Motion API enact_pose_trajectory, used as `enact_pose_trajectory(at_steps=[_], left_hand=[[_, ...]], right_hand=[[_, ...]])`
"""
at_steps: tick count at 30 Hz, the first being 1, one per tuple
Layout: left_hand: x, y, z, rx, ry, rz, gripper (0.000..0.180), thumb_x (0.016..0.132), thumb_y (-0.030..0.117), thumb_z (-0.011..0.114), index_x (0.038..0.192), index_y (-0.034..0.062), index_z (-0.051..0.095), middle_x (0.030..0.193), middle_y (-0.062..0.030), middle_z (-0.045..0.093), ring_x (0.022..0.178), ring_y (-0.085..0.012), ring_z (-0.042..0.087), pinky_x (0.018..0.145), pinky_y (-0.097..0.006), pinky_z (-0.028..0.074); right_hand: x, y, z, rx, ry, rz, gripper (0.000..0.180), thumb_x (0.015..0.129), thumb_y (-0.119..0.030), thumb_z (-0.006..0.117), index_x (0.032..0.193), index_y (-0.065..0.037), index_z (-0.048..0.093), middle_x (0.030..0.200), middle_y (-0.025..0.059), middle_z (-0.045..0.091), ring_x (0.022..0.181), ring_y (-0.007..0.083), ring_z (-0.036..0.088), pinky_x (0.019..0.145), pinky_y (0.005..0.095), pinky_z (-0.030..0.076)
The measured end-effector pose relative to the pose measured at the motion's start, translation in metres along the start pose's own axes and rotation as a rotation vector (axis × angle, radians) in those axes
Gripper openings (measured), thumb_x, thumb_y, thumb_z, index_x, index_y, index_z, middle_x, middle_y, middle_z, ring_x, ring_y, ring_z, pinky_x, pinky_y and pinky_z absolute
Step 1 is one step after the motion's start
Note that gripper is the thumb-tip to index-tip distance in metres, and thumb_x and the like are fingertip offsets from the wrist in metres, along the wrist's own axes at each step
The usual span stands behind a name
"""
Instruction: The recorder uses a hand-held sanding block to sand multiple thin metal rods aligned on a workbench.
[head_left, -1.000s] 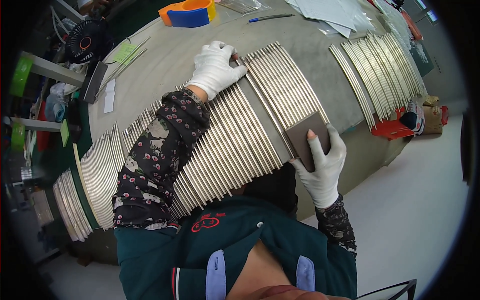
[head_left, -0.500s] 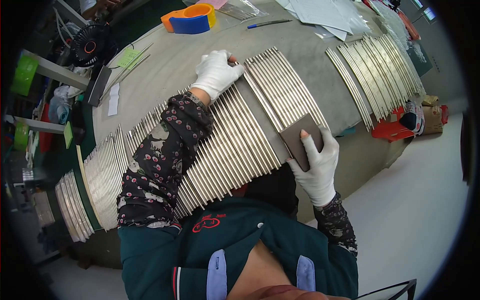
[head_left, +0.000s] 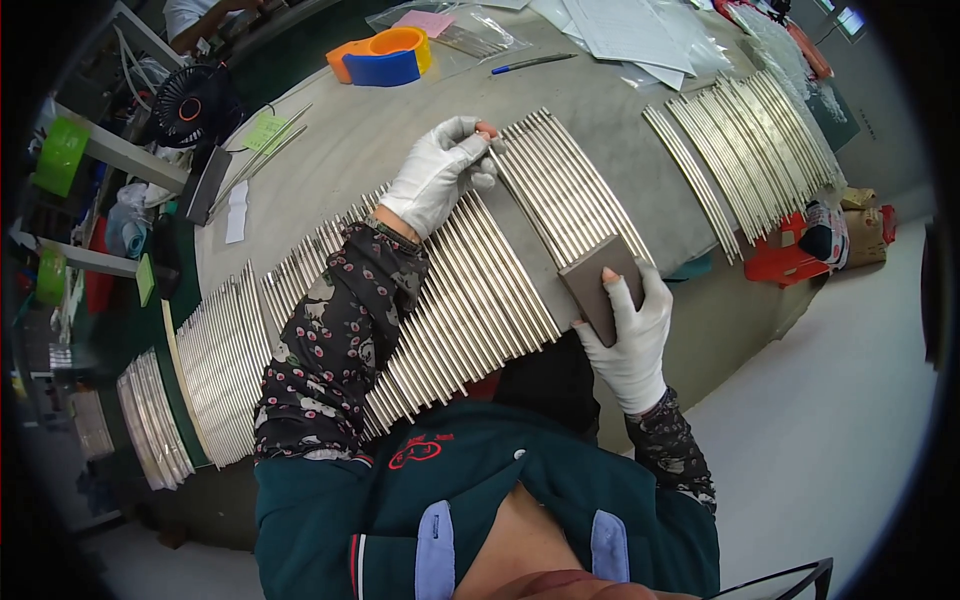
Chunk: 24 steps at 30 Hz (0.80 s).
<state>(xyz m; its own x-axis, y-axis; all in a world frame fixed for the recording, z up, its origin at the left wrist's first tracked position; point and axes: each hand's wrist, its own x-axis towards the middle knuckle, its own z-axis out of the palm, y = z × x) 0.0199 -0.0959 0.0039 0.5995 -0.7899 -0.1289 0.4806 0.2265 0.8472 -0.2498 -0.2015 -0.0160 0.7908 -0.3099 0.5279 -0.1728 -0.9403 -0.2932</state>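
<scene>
Wearing white gloves on both hands here. Left hand (head_left: pixel 437 176) lying palm down, fingers loosely spread, pressing on the far ends of the metal strips (head_left: pixel 470 290) laid side by side across the grey table (head_left: pixel 340 160); not gripping anything, just resting flat on top, one bare fingertip poking through the glove. Right hand (head_left: pixel 630 335) holding a brown sanding block (head_left: pixel 603 280), fingers wrapped under it and a bare fingertip sitting on top, right at the near end of the strips where a smaller batch (head_left: pixel 565 185) is fanning out toward the far side. Block touching the strip ends near the table's near edge, just right of the main row.

Strips running in one long curved row from the near left all the way to the middle, more stacked tight at the far left end (head_left: pixel 215 370). Another separate bunch (head_left: pixel 750 140) lying well apart on the right side of the table.

Further back: orange and blue tape dispenser (head_left: pixel 385 58), a pen (head_left: pixel 533 63), clear plastic bags (head_left: pixel 450 25) and some papers (head_left: pixel 630 30). Small black fan (head_left: pixel 190 105) sitting off the far left corner. Red crate-looking stuff (head_left: pixel 790 260) down on the floor to the right, hard to tell exactly what.
</scene>
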Motion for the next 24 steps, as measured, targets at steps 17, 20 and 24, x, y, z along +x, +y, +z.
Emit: enact_pose_trajectory(at_steps=[17, 20, 24], left_hand=[[0.002, -0.021, 0.004, 0.155, 0.122, 0.112, 0.027, 0.096, 0.028, 0.054, 0.1, 0.0029, 0.047, 0.079, -0.0111, 0.062, 0.051, -0.0097, 0.055, 0.043, -0.019, 0.044], [0.0, -0.019, 0.004, 0.18, 0.139, 0.115, 0.025, 0.097, 0.027, 0.053, 0.1, 0.002, 0.047, 0.08, -0.0108, 0.063, 0.05, -0.0097, 0.055, 0.043, -0.019, 0.044], [-0.001, -0.019, 0.008, 0.203, 0.167, 0.1, 0.024, 0.098, 0.024, 0.052, 0.101, 0.0009, 0.047, 0.079, -0.0112, 0.063, 0.05, -0.0097, 0.055, 0.043, -0.019, 0.044]], right_hand=[[0.046, -0.035, -0.013, 0.105, -0.113, -0.114, 0.062, 0.064, -0.025, 0.077, 0.12, -0.007, 0.056, 0.117, 0.0218, 0.047, 0.1, 0.0358, 0.049, 0.084, 0.0435, 0.044], [0.053, -0.014, 0.0, -0.142, -0.062, -0.042, 0.056, 0.066, -0.025, 0.074, 0.117, -0.008, 0.058, 0.113, 0.0214, 0.049, 0.097, 0.0348, 0.051, 0.08, 0.0431, 0.044], [0.055, -0.03, -0.008, -0.045, -0.032, -0.078, 0.052, 0.067, -0.023, 0.074, 0.115, -0.009, 0.06, 0.115, 0.0217, 0.048, 0.096, 0.0347, 0.05, 0.081, 0.0428, 0.045]])
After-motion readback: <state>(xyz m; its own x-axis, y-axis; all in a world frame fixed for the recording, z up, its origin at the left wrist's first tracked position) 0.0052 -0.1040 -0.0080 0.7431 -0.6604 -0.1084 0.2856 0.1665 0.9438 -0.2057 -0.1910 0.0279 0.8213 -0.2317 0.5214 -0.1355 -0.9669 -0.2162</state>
